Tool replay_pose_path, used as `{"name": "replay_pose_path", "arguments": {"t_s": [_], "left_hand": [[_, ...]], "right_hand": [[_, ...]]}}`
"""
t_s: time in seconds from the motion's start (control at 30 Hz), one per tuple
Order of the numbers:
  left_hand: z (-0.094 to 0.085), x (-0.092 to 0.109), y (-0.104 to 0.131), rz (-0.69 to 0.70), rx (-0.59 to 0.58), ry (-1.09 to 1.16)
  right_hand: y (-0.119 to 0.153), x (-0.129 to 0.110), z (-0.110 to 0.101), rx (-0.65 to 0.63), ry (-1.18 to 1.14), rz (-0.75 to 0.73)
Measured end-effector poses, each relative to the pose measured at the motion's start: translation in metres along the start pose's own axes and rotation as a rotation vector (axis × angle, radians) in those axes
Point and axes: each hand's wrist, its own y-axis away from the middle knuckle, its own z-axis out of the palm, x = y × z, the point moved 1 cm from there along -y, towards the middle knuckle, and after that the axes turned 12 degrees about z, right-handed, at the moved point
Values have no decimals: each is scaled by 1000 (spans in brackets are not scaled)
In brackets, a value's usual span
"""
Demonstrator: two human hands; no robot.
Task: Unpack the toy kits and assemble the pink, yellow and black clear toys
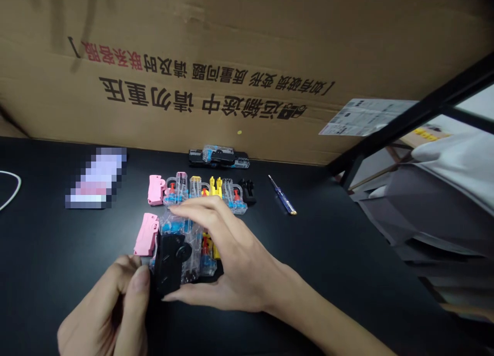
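Observation:
My right hand (239, 258) wraps round a clear plastic toy gun (191, 253) with blue inner parts and a black cover piece (170, 263) on its near left side. The thumb is below and the fingers reach over the top. Close to the toy's lower left edge, my left hand (116, 299) is closed in a pinch; what sits between its thumb and finger is hidden. A pink plastic part (146, 234) lies just beyond the left fingertips. Partly behind my right hand are a red-and-clear piece (206, 253) and yellow parts.
Behind lies a row of clear toy guns (177, 189), another pink part (156, 190), yellow pieces (216, 186) and a black piece (247, 190). More black and clear toys (218, 156) rest by the cardboard box (216, 32). A screwdriver (283, 195) is right, a blurred phone (96, 178) left.

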Motion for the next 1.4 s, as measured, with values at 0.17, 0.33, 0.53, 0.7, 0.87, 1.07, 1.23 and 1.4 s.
{"name": "replay_pose_path", "arguments": {"t_s": [0.17,0.33,0.53,0.7,0.87,1.07,1.23,1.4], "left_hand": [[6,4,-13,98,-66,92],[9,2,-15,-19,-135,114],[12,12,-29,-144,-50,212],[14,16,-30,-199,34,230],[10,11,-26,-177,-7,199],[9,9,-26,-161,-23,216],[12,14,-28,-189,24,222],[9,8,-27,-178,-46,187]], "right_hand": [[12,4,9,-8,-47,50],[16,3,7,48,-73,114],[15,3,0,-3,-176,263],[14,8,0,-29,-454,448],[12,9,-2,-3,-584,501],[13,9,-8,-16,-554,509],[11,11,-10,46,-596,499],[11,9,-12,110,-590,502]]}}
